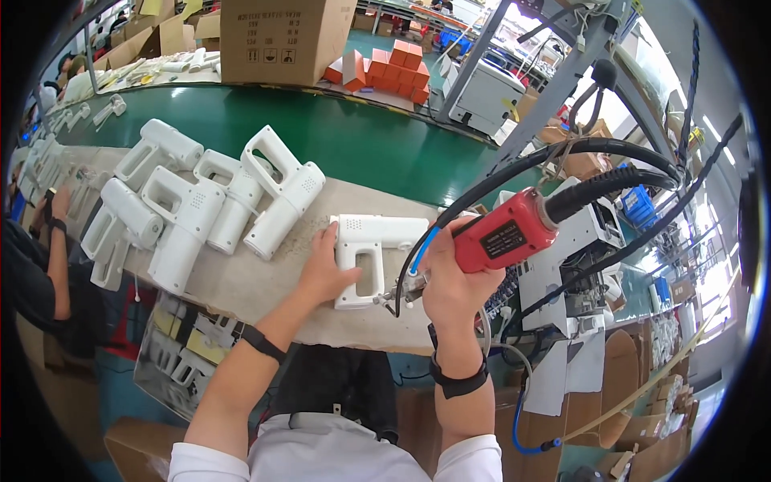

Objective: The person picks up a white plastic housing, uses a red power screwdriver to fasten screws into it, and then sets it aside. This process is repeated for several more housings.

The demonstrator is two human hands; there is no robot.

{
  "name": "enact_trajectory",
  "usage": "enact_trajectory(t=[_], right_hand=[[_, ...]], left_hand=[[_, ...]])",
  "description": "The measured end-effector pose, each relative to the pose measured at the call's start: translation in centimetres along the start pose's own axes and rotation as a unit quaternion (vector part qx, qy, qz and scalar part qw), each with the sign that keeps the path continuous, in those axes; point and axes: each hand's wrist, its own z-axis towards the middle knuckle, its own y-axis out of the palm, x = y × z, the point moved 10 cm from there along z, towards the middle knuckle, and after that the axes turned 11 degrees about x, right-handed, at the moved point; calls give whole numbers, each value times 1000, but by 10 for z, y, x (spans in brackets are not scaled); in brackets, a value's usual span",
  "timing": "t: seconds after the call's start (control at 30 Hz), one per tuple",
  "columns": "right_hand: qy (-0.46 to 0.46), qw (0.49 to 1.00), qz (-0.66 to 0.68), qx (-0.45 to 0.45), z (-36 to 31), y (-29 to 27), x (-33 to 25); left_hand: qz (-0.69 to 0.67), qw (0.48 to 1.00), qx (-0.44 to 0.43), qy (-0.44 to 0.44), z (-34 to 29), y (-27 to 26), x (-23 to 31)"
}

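Note:
A white gun-shaped plastic housing [361, 229] with a loop handle lies on its side on the tan work surface [321, 317]. My left hand [324, 269] grips its left side, with the thumb across the handle. In my right hand [456, 293] is a red power screwdriver [506, 233], held tilted, with a black cable running from its back end. Its metal tip reaches down to the lower end of the housing's handle; whether it touches a screw is too small to tell. A blue air hose [424, 251] runs beside the tool.
Several similar white housings [186, 225] lie grouped at the left. Beyond the tan surface runs a green bench [377, 136] with a large cardboard box [285, 40] and orange boxes [399, 68]. A co-worker's arm [60, 265] shows at far left. Black cables [594, 146] hang at the right.

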Motion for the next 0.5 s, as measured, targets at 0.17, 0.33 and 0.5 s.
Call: enact_trajectory(t=[0.17,0.33,0.5], right_hand=[[52,998,-39,-1,-14,4,36],[54,996,-53,-38,-22,9,53],[-22,999,-33,-13,-7,15,-5]], left_hand=[[-5,1000,2,12,-1,0,3],[-7,1000,-1,27,-3,-1,7],[-9,999,8,36,-3,-4,4]])
